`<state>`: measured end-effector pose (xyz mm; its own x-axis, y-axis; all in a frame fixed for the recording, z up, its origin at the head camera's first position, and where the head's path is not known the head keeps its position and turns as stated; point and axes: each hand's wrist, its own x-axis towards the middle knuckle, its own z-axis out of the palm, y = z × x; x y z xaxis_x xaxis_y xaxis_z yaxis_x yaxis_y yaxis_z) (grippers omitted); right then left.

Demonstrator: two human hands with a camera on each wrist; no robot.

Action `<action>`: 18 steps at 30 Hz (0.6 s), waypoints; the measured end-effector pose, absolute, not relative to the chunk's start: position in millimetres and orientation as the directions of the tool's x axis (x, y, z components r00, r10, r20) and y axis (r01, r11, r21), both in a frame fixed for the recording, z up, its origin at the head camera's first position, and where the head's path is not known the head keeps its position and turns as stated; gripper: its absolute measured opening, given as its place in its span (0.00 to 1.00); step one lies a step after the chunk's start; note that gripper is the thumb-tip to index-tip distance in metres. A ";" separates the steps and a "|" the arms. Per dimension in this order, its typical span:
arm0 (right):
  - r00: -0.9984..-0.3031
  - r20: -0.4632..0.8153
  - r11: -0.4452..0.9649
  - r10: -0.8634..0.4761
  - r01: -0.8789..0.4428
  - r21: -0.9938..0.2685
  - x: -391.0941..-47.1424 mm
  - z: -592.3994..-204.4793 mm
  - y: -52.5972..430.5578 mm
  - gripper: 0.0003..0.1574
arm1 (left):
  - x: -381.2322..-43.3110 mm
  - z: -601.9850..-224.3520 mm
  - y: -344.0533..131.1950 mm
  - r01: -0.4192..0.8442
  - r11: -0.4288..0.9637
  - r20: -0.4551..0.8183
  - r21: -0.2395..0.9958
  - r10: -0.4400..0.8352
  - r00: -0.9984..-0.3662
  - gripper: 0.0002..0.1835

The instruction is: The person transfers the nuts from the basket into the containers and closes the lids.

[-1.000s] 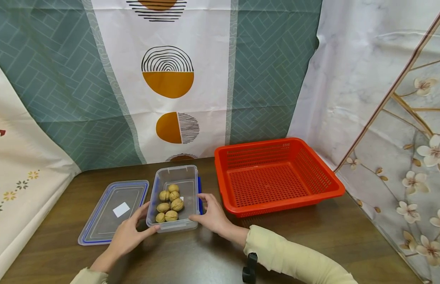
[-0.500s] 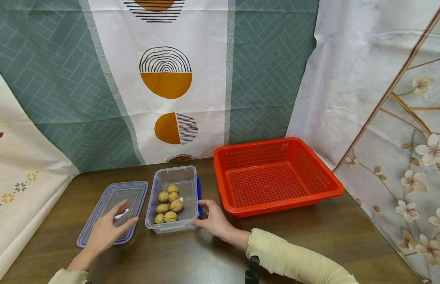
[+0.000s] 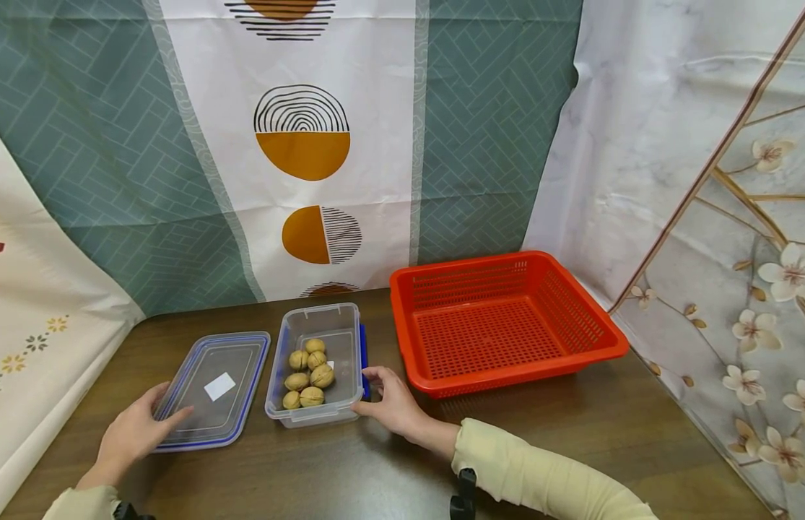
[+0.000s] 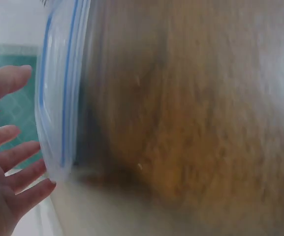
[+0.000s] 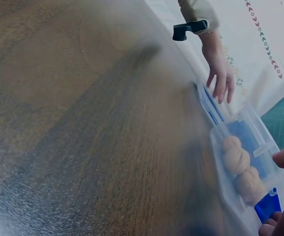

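A clear plastic food container [image 3: 346,350] with a blue latch [image 3: 364,354] on its right side stands on the table, lidless. Several walnuts [image 3: 311,396] lie in its left and near part. My right hand [image 3: 396,406] holds the container's near right corner, thumb at the near rim and fingers by the latch. Left of the container lies its clear lid [image 3: 201,413], edged in blue and bearing a white label [image 3: 219,386]. My left hand [image 3: 131,431] is at the lid's near left corner, thumb over it and fingers spread along the outer edge. Firm contact with the lid cannot be made out.
A red perforated basket [image 3: 486,383] stands to the right of the container on the brown wooden table [image 3: 298,477]. Patterned cloth [image 3: 337,166] hangs behind the table, with more cloth at both sides.
My left hand has let go of the container's left side and moved left, across the lid, to its near left corner. The right hand has stayed at the container.
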<state>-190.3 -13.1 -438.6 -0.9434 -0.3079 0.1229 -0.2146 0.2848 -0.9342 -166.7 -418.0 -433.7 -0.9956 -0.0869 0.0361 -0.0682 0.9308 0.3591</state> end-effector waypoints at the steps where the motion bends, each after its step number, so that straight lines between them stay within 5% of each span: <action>1: -0.943 0.123 0.286 -0.308 -0.215 -0.934 -190.3 -438.9 -12.7 0.32 | -166.4 -435.1 -421.0 -0.074 0.929 0.031 0.363 -0.092 -0.995 0.44; 11: -0.943 0.136 0.308 -0.304 -0.232 -0.923 -189.8 -441.6 -9.9 0.32 | -162.7 -446.3 -436.4 -0.016 0.908 0.167 0.418 -0.095 -0.981 0.29; 18: -0.943 0.121 0.288 -0.311 -0.215 -0.933 -188.5 -443.9 -11.7 0.32 | -162.7 -443.5 -447.1 -0.072 0.844 -0.003 0.532 -0.083 -0.997 0.29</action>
